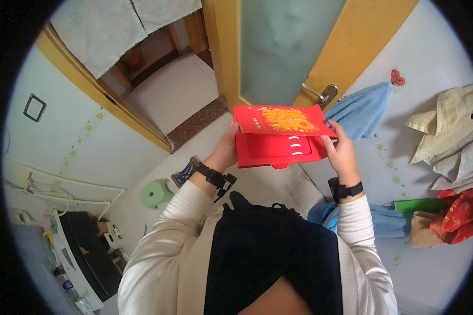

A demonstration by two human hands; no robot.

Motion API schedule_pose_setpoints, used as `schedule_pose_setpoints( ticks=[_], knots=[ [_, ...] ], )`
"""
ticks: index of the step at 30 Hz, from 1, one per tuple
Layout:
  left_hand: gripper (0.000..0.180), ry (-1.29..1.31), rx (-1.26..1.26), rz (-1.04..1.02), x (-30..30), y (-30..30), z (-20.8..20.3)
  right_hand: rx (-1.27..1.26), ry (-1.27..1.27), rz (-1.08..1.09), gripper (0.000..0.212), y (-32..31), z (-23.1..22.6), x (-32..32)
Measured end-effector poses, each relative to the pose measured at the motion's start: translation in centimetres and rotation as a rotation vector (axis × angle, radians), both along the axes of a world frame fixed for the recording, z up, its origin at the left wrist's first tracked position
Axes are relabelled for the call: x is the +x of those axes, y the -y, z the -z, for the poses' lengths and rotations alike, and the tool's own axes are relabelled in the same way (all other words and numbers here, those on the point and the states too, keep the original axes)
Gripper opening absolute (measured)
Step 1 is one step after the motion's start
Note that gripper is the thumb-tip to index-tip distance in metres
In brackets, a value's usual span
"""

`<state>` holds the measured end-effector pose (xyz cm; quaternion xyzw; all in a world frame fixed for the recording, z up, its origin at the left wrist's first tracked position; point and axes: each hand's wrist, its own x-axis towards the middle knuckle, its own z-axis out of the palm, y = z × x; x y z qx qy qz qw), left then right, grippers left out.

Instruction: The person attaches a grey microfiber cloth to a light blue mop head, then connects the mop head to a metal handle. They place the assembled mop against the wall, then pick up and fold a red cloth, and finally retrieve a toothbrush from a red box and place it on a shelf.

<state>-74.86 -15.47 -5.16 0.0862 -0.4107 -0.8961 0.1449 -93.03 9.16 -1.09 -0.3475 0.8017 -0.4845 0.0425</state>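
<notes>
In front of me I hold up a red cardboard box [257,149] with yellow-orange lettering on its lid and a small tab at its near edge. The lid is tilted up a little, and short white marks show in a row on the red part beneath it. My left hand [226,148] grips the box's left side, its fingers partly hidden behind the card. At the right edge, my right hand [341,150] has its thumb in front and its fingers closed over the lid's corner. Each wrist wears a black strap.
A yellow-framed door [294,47] with frosted glass and a metal handle stands ahead, beside a curtained doorway. Towels [446,131] hang along the right wall. A green stool [156,193] stands on the floor to the left, near a black-topped cabinet [89,252] and wall pipes.
</notes>
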Motion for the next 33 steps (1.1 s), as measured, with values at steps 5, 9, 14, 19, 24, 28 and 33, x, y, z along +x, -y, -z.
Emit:
schedule_pose_setpoints(
  ticks=[5,9,14,19,24,28,33],
  knots=[
    [0.049,0.111,0.018,0.012,0.5,-0.4,-0.5,-0.044,-0.236,0.189,0.025,0.3,-1.8,-1.2],
    [0.044,0.100,0.035,0.025,0.3,-0.8,-0.7,-0.048,-0.006,0.016,0.028,-0.3,-2.0,-2.0],
    [0.047,0.176,-0.039,0.075,-0.7,-2.3,-0.7,-0.341,0.274,-0.202,0.033,-0.5,-2.0,-1.5],
    [0.049,0.202,-0.082,0.148,-1.5,-3.1,-0.5,-0.276,0.189,-0.150,0.023,-0.9,-2.5,-1.1],
    [0.053,0.150,-0.062,0.160,-1.7,-3.5,0.2,0.055,-0.228,-0.194,0.037,-1.8,-2.2,-0.9],
    [0.055,0.114,-0.078,0.165,-1.7,-3.4,0.7,0.251,-0.430,-0.227,0.039,-2.3,-1.5,-0.6],
    [0.057,0.067,-0.125,0.165,-1.4,-3.1,0.8,0.305,-0.501,-0.167,0.033,-1.8,-1.3,0.0]
  ],
)
